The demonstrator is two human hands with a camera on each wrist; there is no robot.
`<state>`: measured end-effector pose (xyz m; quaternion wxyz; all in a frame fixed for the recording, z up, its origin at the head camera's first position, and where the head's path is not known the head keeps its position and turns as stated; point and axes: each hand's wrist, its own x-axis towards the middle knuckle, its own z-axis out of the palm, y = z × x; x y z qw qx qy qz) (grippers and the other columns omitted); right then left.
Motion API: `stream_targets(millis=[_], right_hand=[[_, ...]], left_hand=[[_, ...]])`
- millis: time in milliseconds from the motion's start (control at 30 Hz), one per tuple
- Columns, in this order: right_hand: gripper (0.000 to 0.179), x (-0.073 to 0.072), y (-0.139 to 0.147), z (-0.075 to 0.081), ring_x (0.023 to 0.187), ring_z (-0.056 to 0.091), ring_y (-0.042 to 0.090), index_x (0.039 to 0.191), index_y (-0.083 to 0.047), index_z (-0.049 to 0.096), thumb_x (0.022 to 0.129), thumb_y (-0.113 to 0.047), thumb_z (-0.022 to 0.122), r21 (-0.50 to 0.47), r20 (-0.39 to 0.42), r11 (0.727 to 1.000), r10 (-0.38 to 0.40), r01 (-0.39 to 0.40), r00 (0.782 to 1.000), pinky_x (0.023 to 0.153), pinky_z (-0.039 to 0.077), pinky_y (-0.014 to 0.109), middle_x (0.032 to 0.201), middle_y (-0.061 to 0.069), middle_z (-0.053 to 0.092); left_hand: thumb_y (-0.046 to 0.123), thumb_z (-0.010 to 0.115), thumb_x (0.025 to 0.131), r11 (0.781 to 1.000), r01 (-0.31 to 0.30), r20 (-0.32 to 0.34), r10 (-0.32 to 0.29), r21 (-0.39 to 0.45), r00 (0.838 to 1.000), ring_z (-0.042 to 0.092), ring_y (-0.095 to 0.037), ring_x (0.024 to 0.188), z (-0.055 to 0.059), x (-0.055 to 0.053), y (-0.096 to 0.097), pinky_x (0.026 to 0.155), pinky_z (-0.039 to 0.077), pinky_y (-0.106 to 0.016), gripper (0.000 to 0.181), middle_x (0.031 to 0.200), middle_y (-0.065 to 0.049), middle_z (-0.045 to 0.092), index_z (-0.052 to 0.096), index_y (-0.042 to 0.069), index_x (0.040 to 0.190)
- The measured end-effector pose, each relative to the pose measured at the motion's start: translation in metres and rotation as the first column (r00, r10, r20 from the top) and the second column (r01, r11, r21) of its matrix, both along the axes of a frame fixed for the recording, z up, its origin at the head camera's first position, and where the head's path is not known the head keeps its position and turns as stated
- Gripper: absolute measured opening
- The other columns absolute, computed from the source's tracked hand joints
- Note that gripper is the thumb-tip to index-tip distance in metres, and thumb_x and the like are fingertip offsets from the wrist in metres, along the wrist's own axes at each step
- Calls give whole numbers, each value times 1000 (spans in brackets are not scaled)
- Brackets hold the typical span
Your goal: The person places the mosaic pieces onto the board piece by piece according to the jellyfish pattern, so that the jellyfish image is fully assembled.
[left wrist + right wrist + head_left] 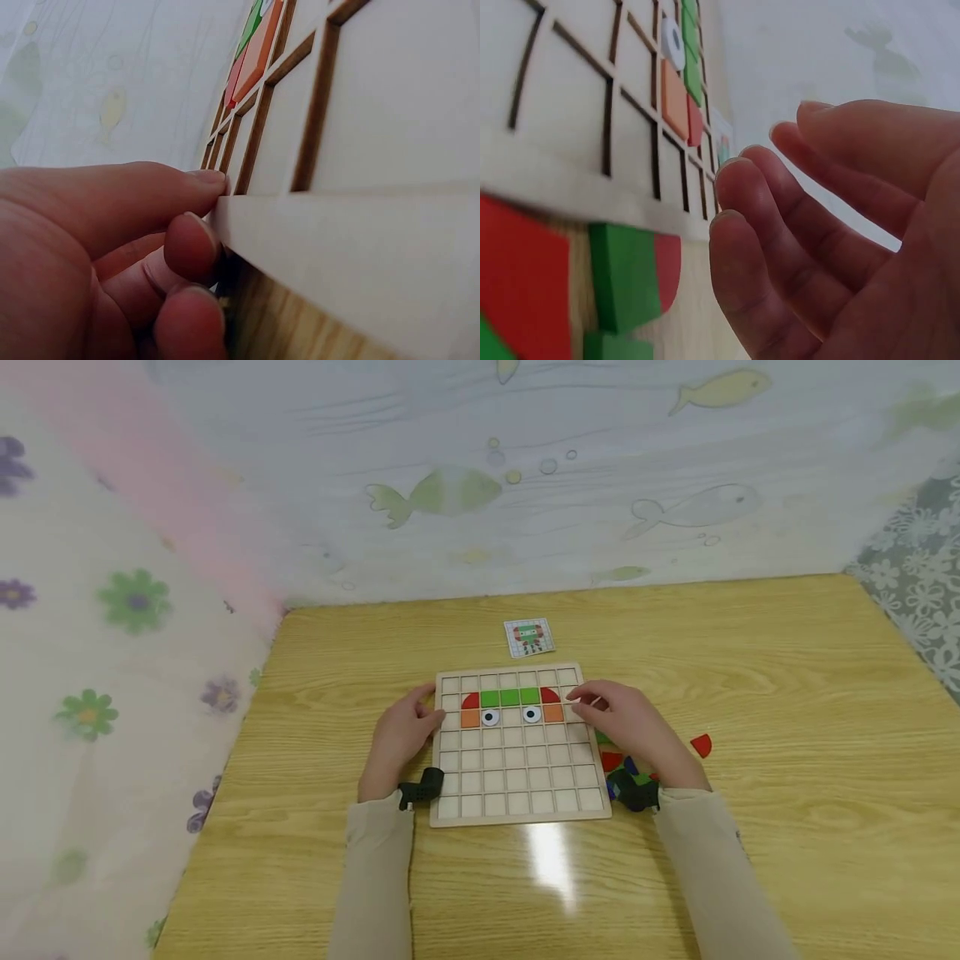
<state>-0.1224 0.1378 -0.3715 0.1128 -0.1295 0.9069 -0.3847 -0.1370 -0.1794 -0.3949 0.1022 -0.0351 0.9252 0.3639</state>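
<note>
A wooden grid board lies on the table with colored pieces set in its upper rows. Three green squares form a row with a red quarter-round piece at each end. Below them sit two white eye discs and two orange squares. At the board's left edge my left hand pinches the rim, its thumb on top and fingertips at the side. My right hand hovers by the right edge, fingers loosely bent and apart, holding nothing.
A small pattern card lies behind the board. Loose red, green and blue pieces are heaped beside the board's right edge, partly under my right wrist. One red quarter-round piece lies farther right. A patterned wall stands behind the table.
</note>
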Motion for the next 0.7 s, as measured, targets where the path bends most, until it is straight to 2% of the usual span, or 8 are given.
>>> stream_targets(millis=[300, 500, 700], right_hand=[[28, 13, 20, -3, 85, 54, 17, 112, -14, 60, 89, -29, 54, 68, -27, 997, 37, -35, 999, 74, 44, 36, 102, 0, 59], [31, 20, 44, -2, 88, 53, 19, 113, -15, 59, 89, -35, 52, 113, -30, 994, 9, -5, 1000, 75, 44, 39, 103, 2, 59], [35, 32, 68, -3, 83, 52, 19, 112, -13, 59, 90, -39, 48, 154, -41, 987, -36, 42, 999, 70, 43, 35, 97, 3, 59]], left_hand=[[30, 56, 87, 1000, -15, -6, 15, -3, 1000, 54, -16, 55, 0, 1, 0, 56, 40, -30, 50, 74, 0, 57, 41, 22, 134], [30, 57, 87, 1000, -17, -20, 17, 2, 1000, 53, -16, 55, -1, 1, 0, 55, 40, -30, 50, 74, 0, 57, 42, 22, 133], [30, 57, 87, 1000, -13, -26, 13, 2, 1000, 53, -16, 54, 0, 1, 0, 54, 40, -30, 50, 73, 0, 56, 42, 21, 133]])
